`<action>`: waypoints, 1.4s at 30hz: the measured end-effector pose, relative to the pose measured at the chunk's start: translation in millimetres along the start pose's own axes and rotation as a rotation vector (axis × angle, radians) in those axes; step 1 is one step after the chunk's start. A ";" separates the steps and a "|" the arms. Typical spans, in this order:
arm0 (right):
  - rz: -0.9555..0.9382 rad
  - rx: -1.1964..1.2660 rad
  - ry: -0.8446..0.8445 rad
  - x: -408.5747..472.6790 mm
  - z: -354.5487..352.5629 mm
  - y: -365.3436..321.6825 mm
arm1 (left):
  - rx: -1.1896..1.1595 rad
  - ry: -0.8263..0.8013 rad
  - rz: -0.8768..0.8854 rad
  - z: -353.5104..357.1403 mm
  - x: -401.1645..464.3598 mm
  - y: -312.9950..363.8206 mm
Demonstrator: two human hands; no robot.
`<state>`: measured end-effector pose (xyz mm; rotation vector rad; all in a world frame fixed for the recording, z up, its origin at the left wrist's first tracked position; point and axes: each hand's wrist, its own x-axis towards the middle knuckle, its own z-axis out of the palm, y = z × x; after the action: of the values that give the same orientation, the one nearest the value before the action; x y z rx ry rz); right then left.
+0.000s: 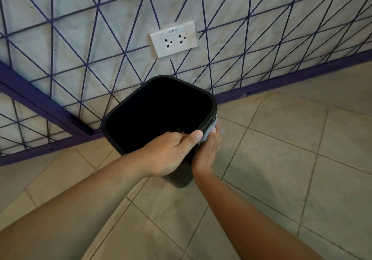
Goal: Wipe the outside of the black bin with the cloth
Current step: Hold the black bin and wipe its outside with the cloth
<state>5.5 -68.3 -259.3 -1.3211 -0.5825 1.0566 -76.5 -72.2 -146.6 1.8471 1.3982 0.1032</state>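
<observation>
The black bin (128,106) stands on the tiled floor close to the wall, its open top facing me and its inside dark. My left hand (171,153) grips the bin's near rim, thumb along the edge and fingers inside. My right hand (209,151) presses a light blue-grey cloth (211,128) flat against the bin's outer right side, just under the rim. Most of the cloth is hidden behind that hand and the bin's edge.
A grey wall with a purple line pattern rises right behind the bin, with a white double socket (174,39) above it. A purple skirting strip (281,80) runs along the wall's base. Beige floor tiles (291,159) spread to the right and front.
</observation>
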 end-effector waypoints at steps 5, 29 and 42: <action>-0.143 -0.030 -0.021 -20.5 5.5 -2.0 | -0.038 -0.020 0.025 -0.4 0.8 -2.1; 0.351 0.005 0.025 23.3 -4.5 17.0 | 0.079 0.036 0.020 -1.3 -1.1 0.9; 0.561 0.018 0.063 28.5 -9.8 23.8 | 0.410 0.279 0.080 3.8 -9.9 6.8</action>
<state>19.8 -50.4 -290.2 -1.5374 -0.1480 1.4593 -73.1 -83.0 -141.1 2.2969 1.6272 0.1246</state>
